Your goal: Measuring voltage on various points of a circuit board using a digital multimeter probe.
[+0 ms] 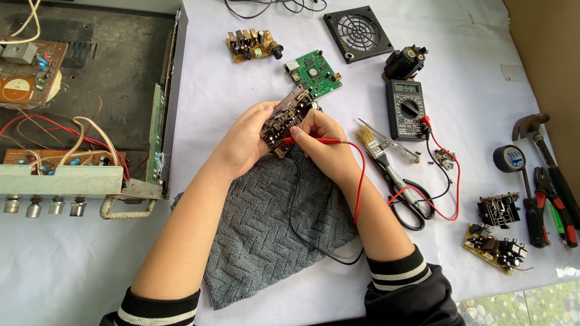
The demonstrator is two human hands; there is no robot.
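My left hand holds a brown circuit board tilted up on edge above a grey towel. My right hand grips a red probe and presses its tip against the board. The probe's red lead runs right to a black multimeter. A black lead loops across the towel; its probe is hidden behind my right hand.
An opened amplifier chassis fills the left. Around lie a green board, a small brown board, a black fan grille, a brush, scissors, tape roll, hammer, pliers, more boards.
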